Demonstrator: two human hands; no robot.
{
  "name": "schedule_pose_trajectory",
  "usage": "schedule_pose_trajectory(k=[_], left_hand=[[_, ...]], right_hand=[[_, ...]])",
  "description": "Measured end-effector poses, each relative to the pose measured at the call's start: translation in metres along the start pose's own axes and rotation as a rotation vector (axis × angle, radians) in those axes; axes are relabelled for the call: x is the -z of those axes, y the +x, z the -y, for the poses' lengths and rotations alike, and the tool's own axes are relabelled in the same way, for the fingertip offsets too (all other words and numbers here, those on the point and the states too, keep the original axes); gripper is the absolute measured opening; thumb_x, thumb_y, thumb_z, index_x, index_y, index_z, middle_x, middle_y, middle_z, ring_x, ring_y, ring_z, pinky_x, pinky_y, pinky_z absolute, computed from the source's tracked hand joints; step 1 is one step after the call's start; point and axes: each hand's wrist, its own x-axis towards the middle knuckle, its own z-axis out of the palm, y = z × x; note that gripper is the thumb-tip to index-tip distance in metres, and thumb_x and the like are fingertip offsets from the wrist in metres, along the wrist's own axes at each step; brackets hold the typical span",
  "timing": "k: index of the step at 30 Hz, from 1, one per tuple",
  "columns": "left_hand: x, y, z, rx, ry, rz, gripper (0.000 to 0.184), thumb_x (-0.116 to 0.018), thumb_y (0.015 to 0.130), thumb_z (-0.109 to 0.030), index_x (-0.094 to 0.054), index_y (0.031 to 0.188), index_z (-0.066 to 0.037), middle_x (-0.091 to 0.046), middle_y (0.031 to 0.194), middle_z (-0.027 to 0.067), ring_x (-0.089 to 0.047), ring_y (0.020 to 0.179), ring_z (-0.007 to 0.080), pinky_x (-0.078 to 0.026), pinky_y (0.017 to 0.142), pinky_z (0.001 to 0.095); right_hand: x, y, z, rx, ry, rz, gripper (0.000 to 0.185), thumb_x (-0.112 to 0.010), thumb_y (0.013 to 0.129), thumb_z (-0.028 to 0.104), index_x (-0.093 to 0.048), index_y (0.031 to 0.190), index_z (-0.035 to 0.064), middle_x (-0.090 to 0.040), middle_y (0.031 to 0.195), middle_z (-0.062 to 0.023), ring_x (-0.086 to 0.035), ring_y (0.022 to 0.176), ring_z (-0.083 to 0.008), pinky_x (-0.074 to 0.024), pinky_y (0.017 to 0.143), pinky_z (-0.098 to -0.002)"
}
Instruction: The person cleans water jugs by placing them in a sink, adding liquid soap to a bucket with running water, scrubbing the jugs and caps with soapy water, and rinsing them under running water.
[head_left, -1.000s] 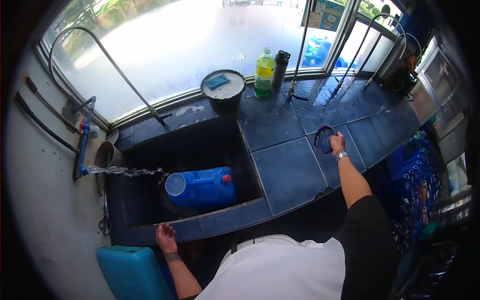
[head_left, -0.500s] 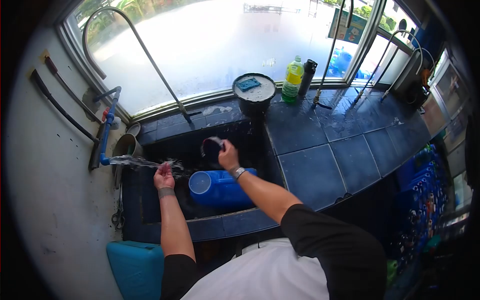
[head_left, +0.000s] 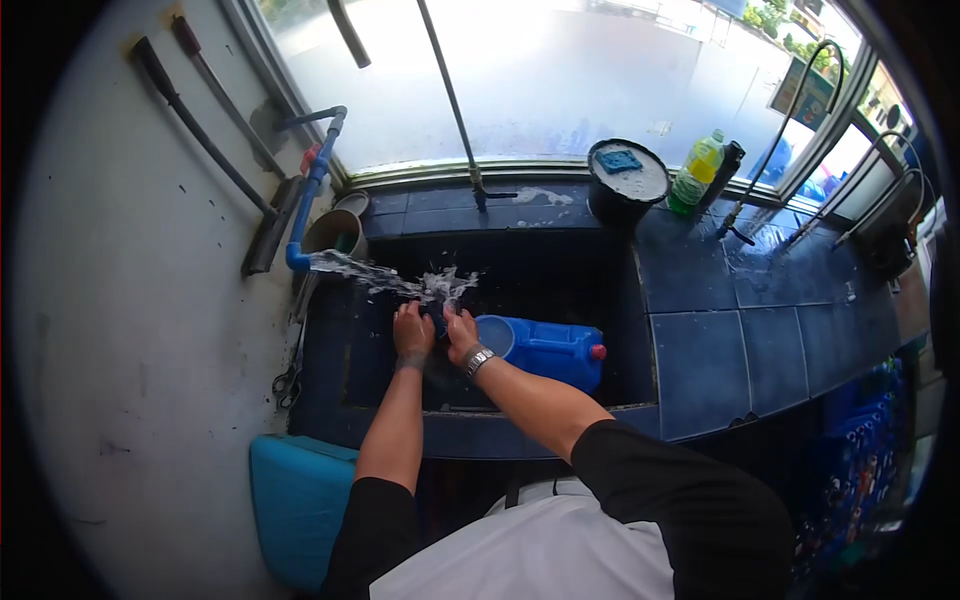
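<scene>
Both of my hands are in the stream of water over the dark tiled sink (head_left: 640,290). A blue round lid (head_left: 438,320), mostly hidden by fingers and splashing water, is held between them. My left hand (head_left: 413,332) has its fingers closed at the lid's left side. My right hand (head_left: 461,336), with a metal watch (head_left: 478,359) at its wrist, grips the right side. Just right of the hands, a blue water container (head_left: 550,350) lies on its side in the sink, its wide round mouth toward them and a red cap at the far end.
A blue pipe (head_left: 298,250) on the left wall pours the water. On the back ledge stand a black bucket (head_left: 612,205) of suds with a blue sponge (head_left: 618,161) and a green-yellow bottle (head_left: 697,175). A squeegee (head_left: 270,230) hangs left; a teal plastic object (head_left: 300,500) stands below.
My right hand has brought the lid across to my left hand, into the stream. Water now splashes up off it. The camera view has shifted left.
</scene>
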Motion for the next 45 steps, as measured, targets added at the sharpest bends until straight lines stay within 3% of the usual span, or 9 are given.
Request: schedule_pose_trajectory(k=[5,9,12,15,19,26,36,42,45], left_hand=[[0.015,-0.019,-0.031,-0.566,-0.27,0.082,0.021,-0.057,0.078,-0.008,-0.06,0.097,0.0,-0.06,0.093,0.0179,-0.059,0.087,0.033,-0.048,0.078,0.0402],[-0.006,-0.014,0.006,0.283,-0.382,-0.382,0.02,-0.058,0.08,-0.012,-0.059,0.098,-0.003,-0.06,0.096,0.0159,-0.06,0.088,0.0317,-0.049,0.078,0.0403],[-0.014,-0.022,-0.011,0.958,-1.596,0.24,0.016,-0.055,0.086,-0.015,-0.059,0.1,-0.007,-0.062,0.093,0.0095,-0.062,0.081,0.0245,-0.051,0.071,0.0377],[-0.035,-0.023,-0.017,0.844,-1.668,0.277,0.017,-0.053,0.088,-0.016,-0.058,0.101,-0.008,-0.062,0.093,0.0081,-0.061,0.084,0.0228,-0.05,0.073,0.0383],[-0.04,-0.015,-0.01,0.834,-1.688,0.291,0.015,-0.052,0.088,-0.016,-0.059,0.1,-0.01,-0.062,0.092,0.0059,-0.061,0.083,0.0202,-0.05,0.073,0.0375],[-0.069,0.009,0.011,0.992,-1.789,0.298,0.009,-0.054,0.085,-0.015,-0.061,0.085,-0.009,-0.064,0.081,0.003,-0.061,0.077,0.0176,-0.05,0.072,0.0346],[-0.073,0.034,0.014,0.812,-2.087,0.223,0.006,-0.053,0.083,-0.008,-0.059,0.086,-0.006,-0.063,0.081,0.0071,-0.062,0.079,0.0218,-0.053,0.074,0.0363],[-0.026,0.036,0.02,0.753,-2.003,0.251,0.013,-0.052,0.088,-0.009,-0.058,0.095,-0.002,-0.062,0.087,0.0091,-0.061,0.082,0.0234,-0.052,0.082,0.0374],[-0.025,0.021,0.003,0.693,-1.869,0.229,0.014,-0.052,0.089,-0.012,-0.059,0.096,-0.003,-0.063,0.088,0.0089,-0.061,0.083,0.0225,-0.051,0.081,0.0363]], right_hand=[[0.037,0.039,-0.016,-0.092,0.324,0.185,0.03,-0.054,0.088,0.026,-0.058,0.105,0.0018,-0.062,0.102,-0.0135,-0.06,0.084,-0.0253,-0.0478,0.078,-0.0408],[0.042,0.004,0.048,-0.139,0.476,0.04,0.028,-0.056,0.087,0.02,-0.057,0.109,0.0024,-0.062,0.105,-0.0124,-0.061,0.088,-0.0264,-0.0487,0.082,-0.0413],[0.075,0.01,0.071,-0.171,0.678,0.029,0.028,-0.055,0.087,0.019,-0.057,0.111,0.0041,-0.062,0.108,-0.012,-0.061,0.096,-0.0282,-0.048,0.088,-0.0448],[0.162,0.014,0.119,-0.039,0.717,0.055,0.024,-0.056,0.086,0.018,-0.059,0.107,0.0064,-0.063,0.105,-0.0104,-0.062,0.094,-0.0274,-0.0498,0.086,-0.046],[0.321,-0.031,0.215,0.324,0.444,-0.13,0.034,-0.06,0.082,0.017,-0.054,0.114,0.0063,-0.061,0.107,-0.012,-0.063,0.092,-0.0265,-0.0514,0.083,-0.0426],[0.503,-0.042,0.257,0.433,-1.535,-0.812,0.018,-0.053,0.076,0.009,-0.056,0.092,0.0005,-0.062,0.081,-0.0266,-0.063,0.083,-0.0384,-0.0501,0.073,-0.0452],[0.301,-0.018,0.355,1.326,-1.317,-0.734,0.025,-0.051,0.078,0.002,-0.057,0.102,0.0064,-0.064,0.097,-0.0169,-0.061,0.089,-0.0379,-0.0488,0.077,-0.0453],[0.428,-0.069,0.3,0.661,-1.555,-0.588,0.023,-0.05,0.077,0.006,-0.058,0.097,0.0115,-0.063,0.087,-0.0194,-0.059,0.085,-0.0412,-0.0475,0.071,-0.0498],[0.535,-0.103,0.289,0.752,-1.515,-0.771,0.021,-0.047,0.077,0.001,-0.058,0.094,0.0077,-0.063,0.086,-0.0188,-0.058,0.083,-0.0414,-0.0458,0.069,-0.05]])
